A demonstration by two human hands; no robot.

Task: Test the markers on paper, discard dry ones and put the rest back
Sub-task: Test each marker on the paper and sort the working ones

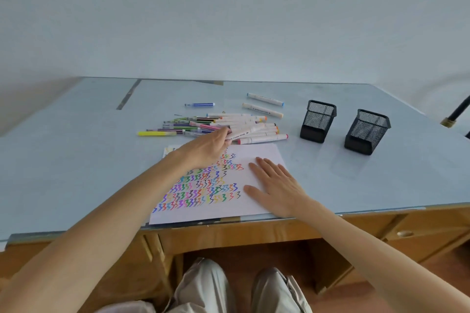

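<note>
The left hand [211, 143] reaches to the marker pile [229, 126] at 12 o'clock of the paper [256, 157], fingers curled round a white marker [244, 132] at the pile's near edge. The right hand [274, 185] lies spread flat on the scribbled paper. Two black mesh holders [318, 121] stand at 2 o'clock on the desk [76, 160]; two markers [264, 104] lie apart behind the pile
</note>
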